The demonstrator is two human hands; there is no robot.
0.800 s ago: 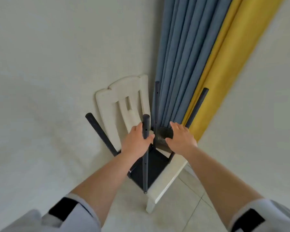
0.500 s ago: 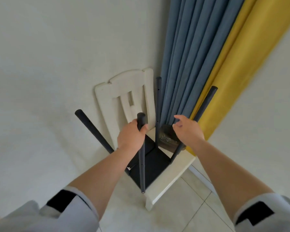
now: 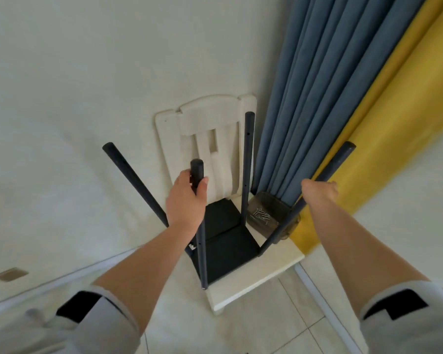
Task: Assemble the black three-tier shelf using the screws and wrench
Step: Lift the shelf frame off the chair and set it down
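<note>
Cream wall (image 3: 74, 98) fills the left and top; blue pleated curtain (image 3: 330, 85) w/ yellow curtain (image 3: 407, 123) beside it hang at right, pale tiled floor (image 3: 304, 323) below. Cream wooden chair (image 3: 256, 284) stands against the wall, in the corner by the curtains. On its seat sits the black shelf frame (image 3: 228, 241): flat black panel at the bottom w/ four black round posts rising from its corners, splayed by the wide lens. Left hand (image 3: 187, 200) is wrapped round the near-left post (image 3: 198, 172) just under its top end, thumb across the front. Right hand (image 3: 320, 191) grips the right post (image 3: 338, 159) partway up, fingers curled round it. Smoky clear plastic tray (image 3: 269, 215) lies on the seat just beside the panel, behind the right post, w/ small silver screws (image 3: 260, 215) loose inside. Grey sleeves w/ black patches at both bottom corners.
</note>
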